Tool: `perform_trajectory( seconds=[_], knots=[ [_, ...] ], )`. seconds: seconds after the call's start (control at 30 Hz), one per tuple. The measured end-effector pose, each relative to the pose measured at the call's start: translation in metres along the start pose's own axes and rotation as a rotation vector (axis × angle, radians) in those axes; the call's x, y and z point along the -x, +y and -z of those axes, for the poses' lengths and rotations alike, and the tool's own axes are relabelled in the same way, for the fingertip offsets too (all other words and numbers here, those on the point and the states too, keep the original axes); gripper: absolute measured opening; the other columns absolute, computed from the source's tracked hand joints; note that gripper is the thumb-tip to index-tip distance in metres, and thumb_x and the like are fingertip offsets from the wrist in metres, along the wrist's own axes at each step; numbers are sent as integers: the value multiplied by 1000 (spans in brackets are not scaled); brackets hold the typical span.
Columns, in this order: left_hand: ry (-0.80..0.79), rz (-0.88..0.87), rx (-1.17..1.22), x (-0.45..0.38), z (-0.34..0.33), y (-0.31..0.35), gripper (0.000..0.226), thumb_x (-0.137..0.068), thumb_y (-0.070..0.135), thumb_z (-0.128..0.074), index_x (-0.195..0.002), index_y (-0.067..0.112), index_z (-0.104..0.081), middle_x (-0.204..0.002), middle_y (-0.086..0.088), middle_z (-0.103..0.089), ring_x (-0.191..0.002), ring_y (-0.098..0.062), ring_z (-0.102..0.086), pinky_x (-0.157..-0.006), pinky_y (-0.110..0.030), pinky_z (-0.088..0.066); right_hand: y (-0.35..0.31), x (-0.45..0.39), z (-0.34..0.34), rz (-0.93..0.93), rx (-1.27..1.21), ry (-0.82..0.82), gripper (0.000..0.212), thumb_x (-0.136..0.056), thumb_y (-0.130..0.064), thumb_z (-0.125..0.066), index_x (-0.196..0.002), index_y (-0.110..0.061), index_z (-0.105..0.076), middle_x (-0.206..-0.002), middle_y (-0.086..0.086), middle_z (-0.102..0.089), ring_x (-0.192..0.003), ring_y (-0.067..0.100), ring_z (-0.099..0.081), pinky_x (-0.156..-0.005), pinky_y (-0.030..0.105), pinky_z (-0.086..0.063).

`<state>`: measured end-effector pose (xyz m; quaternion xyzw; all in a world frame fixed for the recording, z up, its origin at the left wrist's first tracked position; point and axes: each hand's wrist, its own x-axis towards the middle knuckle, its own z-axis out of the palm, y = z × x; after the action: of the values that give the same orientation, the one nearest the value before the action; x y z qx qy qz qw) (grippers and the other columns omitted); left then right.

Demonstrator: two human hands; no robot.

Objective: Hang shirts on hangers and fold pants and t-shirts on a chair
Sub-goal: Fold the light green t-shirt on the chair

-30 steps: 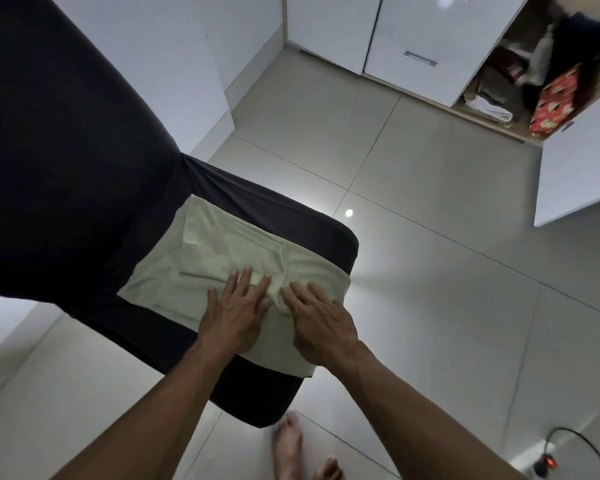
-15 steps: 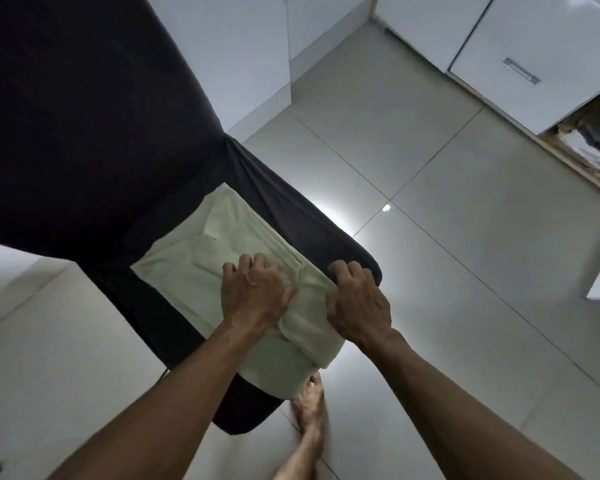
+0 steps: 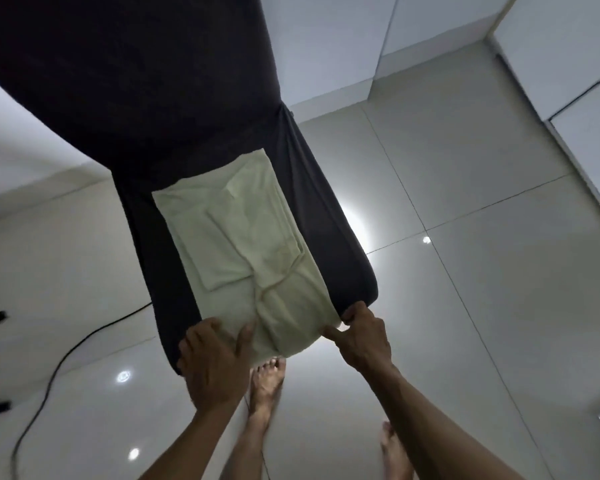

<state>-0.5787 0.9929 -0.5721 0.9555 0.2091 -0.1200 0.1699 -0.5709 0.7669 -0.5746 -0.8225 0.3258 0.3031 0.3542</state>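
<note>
On the pale tiled floor (image 3: 465,306) a dark chair (image 3: 326,220) is carrying the folded pale green garment (image 3: 243,237), whose near edge both hands (image 3: 215,362) (image 3: 362,336) are pinching with curled fingers (image 3: 331,331), ideally pulling evenly and keeping layers aligned while folding it over.

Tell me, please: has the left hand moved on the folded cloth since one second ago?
Yes. The left hand slid from the middle of the folded cloth to its near edge, at the chair seat's front.
</note>
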Motion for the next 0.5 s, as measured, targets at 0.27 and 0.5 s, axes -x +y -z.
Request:
perform_trajectory(
  seconds=[0.27,0.5],
  knots=[
    [-73,707,978,50,-71,-6,105,-59,76,-75,-142,16,-47,-149,-12,-48,-139,-38,-42,-114,-51,-35,33,-35,-16,55,-286,-232,87,-56,-60,-89,-127,-17,-63,-122,-2,-67,-103,19,-64,-71,27,-48],
    [-161,368,1094,50,-114,-45,26,-84,27,-76,-103,11,-71,-95,12,-74,-96,1,-65,-86,-11,-44,67,-70,-39,286,-467,-388,40,-64,-22,-94,-100,-16,-78,-93,-6,-78,-79,4,-73,-65,15,-53]
  ],
)
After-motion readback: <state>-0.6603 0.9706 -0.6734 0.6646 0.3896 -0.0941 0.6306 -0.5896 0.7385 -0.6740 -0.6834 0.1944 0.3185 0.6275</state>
